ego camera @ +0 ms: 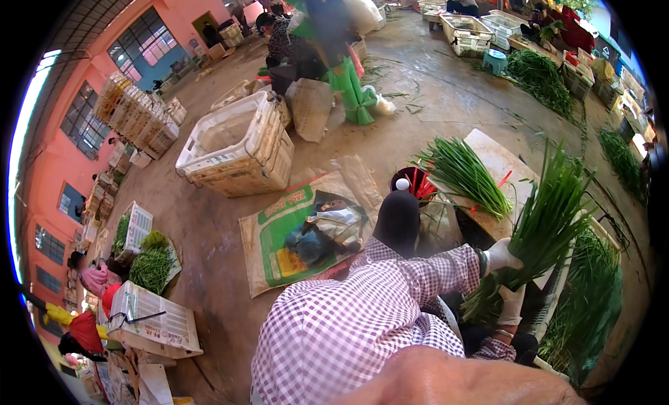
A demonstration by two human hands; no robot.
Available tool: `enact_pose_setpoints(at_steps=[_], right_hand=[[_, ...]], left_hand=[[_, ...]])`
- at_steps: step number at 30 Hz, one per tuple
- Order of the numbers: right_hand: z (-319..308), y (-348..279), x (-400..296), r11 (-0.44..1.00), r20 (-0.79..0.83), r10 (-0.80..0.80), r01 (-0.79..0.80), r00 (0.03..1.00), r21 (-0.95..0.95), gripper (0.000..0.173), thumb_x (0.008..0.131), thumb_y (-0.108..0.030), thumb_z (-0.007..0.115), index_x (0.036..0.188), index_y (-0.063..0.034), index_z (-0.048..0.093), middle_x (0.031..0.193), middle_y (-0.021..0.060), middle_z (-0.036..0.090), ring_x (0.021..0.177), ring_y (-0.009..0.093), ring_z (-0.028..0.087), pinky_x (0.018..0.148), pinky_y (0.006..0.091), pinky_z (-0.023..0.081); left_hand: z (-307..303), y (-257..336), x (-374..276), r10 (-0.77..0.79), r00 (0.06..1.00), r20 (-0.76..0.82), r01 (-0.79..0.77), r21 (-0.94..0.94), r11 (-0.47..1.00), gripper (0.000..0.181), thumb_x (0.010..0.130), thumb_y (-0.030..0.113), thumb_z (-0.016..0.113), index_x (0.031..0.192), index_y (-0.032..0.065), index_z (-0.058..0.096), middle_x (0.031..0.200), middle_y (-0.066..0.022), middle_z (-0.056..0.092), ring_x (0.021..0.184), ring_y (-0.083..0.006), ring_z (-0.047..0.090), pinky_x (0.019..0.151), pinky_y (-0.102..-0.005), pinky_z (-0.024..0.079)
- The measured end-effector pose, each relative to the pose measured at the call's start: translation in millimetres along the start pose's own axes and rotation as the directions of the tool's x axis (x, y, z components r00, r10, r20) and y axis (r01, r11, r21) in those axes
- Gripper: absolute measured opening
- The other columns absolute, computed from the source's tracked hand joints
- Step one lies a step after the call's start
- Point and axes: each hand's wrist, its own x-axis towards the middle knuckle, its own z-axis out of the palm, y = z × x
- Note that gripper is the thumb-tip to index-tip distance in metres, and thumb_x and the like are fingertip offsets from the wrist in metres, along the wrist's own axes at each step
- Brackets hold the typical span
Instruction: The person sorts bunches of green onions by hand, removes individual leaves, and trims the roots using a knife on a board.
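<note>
My left hand (503, 256), in a white glove, is closed around a large bunch of green chives (543, 222). Just below it, my gloved right hand (511, 300) also grips the chives near their lower stalks. The leaves fan upward past the board's right side. On the pale board (502, 149) lies another bundle of chives (465, 175), with a red tie (474, 208) near its stalk end. Beside my right arm stands a crate (549, 305) with a heap of loose chives (585, 300).
A dark bucket (394, 181) holds red strips (420, 184) by my knee. A printed woven sack (272, 248) lies on the floor with plastic bags (319, 235) on it. Stacked white crates (235, 154) stand beyond. A person (285, 39) bends near a green bundle (353, 91).
</note>
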Motion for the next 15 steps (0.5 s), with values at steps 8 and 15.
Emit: enact_pose_setpoints(at_steps=[8, 15], right_hand=[[-38.6, -46.1, 25.6, 0.986, -0.059, -0.154, 0.15, 0.986, -0.073, 0.051, 0.073, -0.003, 0.072, 0.121, -0.0012, 0.055, 0.11, 0.0038, 0.06, 0.093, 0.016, 0.057, 0.084, 0.0295, 0.047], [-73.9, -109.0, 136.6, 0.85, 0.094, -0.281, 0.294, 0.955, -0.437, 0.06, 0.073, -0.019, 0.077, 0.125, -0.0046, 0.05, 0.108, 0.0045, 0.06, 0.096, 0.016, 0.056, 0.088, 0.0338, 0.046]], left_hand=[[39.8, 23.7, 33.8, 0.216, 0.973, 0.076, -0.219, 0.027, 0.975, 0.052, 0.061, -0.001, 0.077, 0.11, -0.0003, 0.06, 0.102, -0.0061, 0.067, 0.092, -0.0148, 0.061, 0.084, -0.0312, 0.05], [48.5, 35.1, 130.0, 0.225, 0.964, 0.141, -0.255, 0.252, 0.934, 0.049, 0.068, 0.004, 0.076, 0.113, -0.0005, 0.059, 0.104, -0.0095, 0.067, 0.093, -0.0188, 0.062, 0.083, -0.0327, 0.051]])
